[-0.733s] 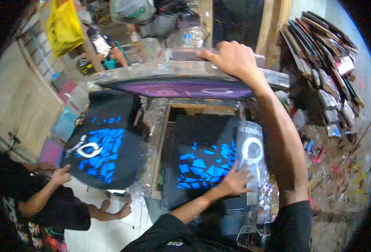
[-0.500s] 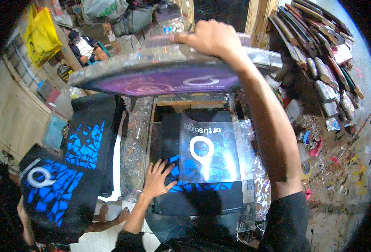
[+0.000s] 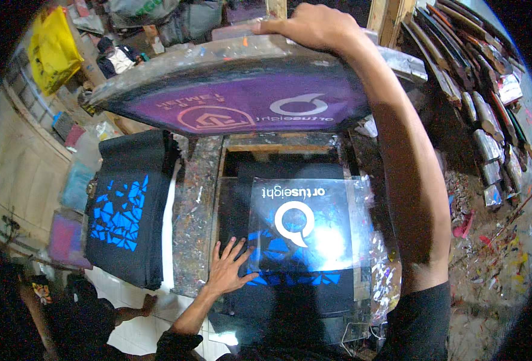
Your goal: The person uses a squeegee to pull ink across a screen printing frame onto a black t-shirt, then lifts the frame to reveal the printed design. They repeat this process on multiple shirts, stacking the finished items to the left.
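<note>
My right hand [image 3: 317, 27] is closed over the top edge of a screen-printing frame [image 3: 236, 57], which stands tilted up. Its purple mesh [image 3: 224, 103] faces me and carries pale lettering and emblems. Below it, a black fabric piece [image 3: 314, 301] with blue shard shapes lies on the printing board. A clear plastic sheet [image 3: 332, 231] with a white ring-shaped mark and white lettering covers much of the fabric and reflects bright light. My left hand [image 3: 227, 268] rests flat with fingers spread at the fabric's left side, its fingertips close to the sheet's left edge.
To the left lies a stack of black fabric pieces [image 3: 130, 265] with blue shards on top. Another person's hand [image 3: 148, 305] shows below it. Several squeegees [image 3: 488, 120] lean at the right. A seated person [image 3: 120, 60] and a yellow bag [image 3: 54, 48] are at the back left.
The frame has tilted further up, showing more mesh, with my right hand still on it. A printed black piece held by the person at left has gone from view. My left hand stays in place.
</note>
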`<state>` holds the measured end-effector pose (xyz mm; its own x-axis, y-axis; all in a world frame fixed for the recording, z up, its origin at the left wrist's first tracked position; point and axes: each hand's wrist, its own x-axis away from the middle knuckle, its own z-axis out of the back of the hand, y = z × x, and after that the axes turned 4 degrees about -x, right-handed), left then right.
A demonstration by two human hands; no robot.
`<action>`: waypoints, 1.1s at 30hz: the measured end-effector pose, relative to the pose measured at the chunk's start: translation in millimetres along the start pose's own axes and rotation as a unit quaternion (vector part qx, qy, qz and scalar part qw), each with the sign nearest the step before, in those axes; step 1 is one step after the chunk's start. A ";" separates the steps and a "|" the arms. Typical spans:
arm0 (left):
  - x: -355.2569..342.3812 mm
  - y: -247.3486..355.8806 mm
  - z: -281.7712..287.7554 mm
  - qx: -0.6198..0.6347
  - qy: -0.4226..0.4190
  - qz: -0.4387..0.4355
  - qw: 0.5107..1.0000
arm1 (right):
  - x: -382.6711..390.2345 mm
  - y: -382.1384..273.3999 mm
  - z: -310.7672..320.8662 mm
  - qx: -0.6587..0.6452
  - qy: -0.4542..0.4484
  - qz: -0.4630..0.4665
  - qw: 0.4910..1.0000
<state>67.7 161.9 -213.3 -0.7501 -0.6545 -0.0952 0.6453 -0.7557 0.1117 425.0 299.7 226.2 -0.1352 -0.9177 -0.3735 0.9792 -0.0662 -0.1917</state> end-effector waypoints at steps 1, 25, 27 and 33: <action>-3.2 15.3 2.1 0.007 -0.025 0.031 0.999 | 0.8 0.5 -4.4 0.001 0.063 0.027 0.998; 82.5 6.6 -21.8 0.571 0.218 0.390 0.689 | 378.0 12.0 -269.7 -0.022 -0.177 0.139 0.974; 83.8 4.7 -21.8 0.591 0.222 0.373 0.680 | 364.1 22.0 -293.4 0.064 -0.028 0.219 0.973; 84.9 -1.3 -18.9 0.633 0.166 0.406 0.638 | 205.8 73.4 -347.4 0.038 -0.035 0.126 0.991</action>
<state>6.0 106.9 -240.2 -0.0354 -0.9466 0.3204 0.0103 0.3202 0.9473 416.5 242.0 -180.1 0.1228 -0.9337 -0.3365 0.9896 0.1410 -0.0302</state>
